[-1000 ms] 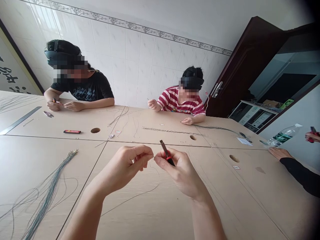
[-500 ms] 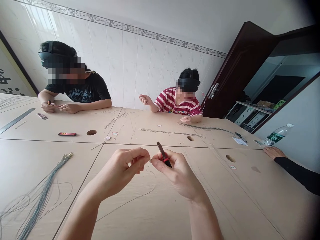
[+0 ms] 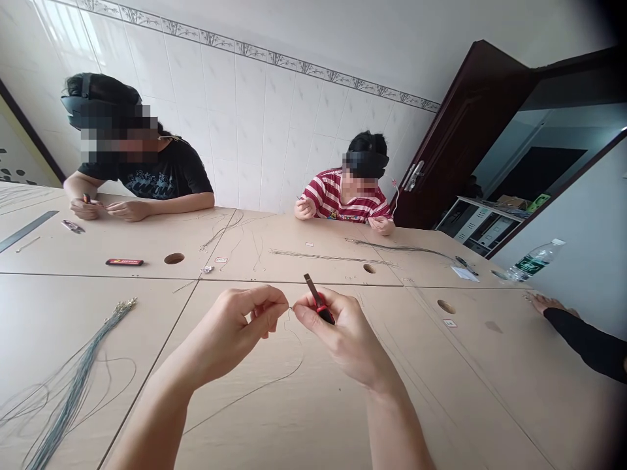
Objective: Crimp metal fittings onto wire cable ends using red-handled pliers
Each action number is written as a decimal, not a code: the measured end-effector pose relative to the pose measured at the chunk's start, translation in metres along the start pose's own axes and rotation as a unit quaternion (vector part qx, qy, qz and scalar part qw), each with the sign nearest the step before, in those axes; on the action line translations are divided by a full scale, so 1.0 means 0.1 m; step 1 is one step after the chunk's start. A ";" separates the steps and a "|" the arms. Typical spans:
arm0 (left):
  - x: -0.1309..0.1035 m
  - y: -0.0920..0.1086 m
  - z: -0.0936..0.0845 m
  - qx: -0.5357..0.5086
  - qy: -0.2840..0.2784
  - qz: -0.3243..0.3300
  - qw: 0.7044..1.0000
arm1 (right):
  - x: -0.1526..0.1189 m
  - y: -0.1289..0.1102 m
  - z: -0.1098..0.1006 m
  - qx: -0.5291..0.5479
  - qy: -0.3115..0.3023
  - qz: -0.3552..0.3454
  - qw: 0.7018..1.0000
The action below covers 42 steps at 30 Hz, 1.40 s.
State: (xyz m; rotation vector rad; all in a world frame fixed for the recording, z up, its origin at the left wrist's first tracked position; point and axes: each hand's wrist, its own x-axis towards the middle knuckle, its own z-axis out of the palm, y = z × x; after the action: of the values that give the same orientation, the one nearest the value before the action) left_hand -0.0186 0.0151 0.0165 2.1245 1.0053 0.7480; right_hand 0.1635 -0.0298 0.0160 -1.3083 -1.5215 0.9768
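My left hand [image 3: 249, 323] is closed, its thumb and forefinger pinching the end of a thin dark cord [image 3: 264, 385]. Fingertip to fingertip with it, my right hand [image 3: 343, 329] is closed too. It holds a small black and red utility knife [image 3: 319, 301], flat metal end pointing up and away, while its thumb and forefinger pinch at the same cord end. From between the fingers the cord curls down and trails over the table toward the lower left. Whatever tiny piece sits at the fingertips is too small to make out.
A bundle of grey-green cords [image 3: 81, 378] with gold-coloured ends lies at left. Across the table [image 3: 294, 431], two people work beside loose cords, a red and black packet [image 3: 125, 262] and a ruler [image 3: 27, 233]. At right are a water bottle [image 3: 533, 261] and another person's hand [image 3: 546, 302].
My hands keep nearly the same pinch on the cord. The view shifts slightly. Across the table, the striped-shirt person's raised hand has come lower and closer to the body.
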 end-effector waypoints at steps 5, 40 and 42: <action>-0.01 -0.02 0.01 -0.001 -0.007 -0.009 1.000 | 0.00 0.01 0.00 -0.003 0.002 0.007 1.000; 0.00 -0.05 0.03 0.033 -0.008 0.001 0.999 | 0.01 0.04 0.00 0.026 -0.016 0.029 0.999; 0.00 -0.04 0.03 0.032 -0.010 0.000 0.999 | 0.00 0.03 0.00 0.023 -0.017 0.027 0.999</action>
State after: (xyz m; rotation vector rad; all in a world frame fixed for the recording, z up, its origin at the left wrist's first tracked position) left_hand -0.0185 0.0165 0.0116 2.1832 1.0309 0.7012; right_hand 0.1644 -0.0291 0.0130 -1.3124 -1.4867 1.0677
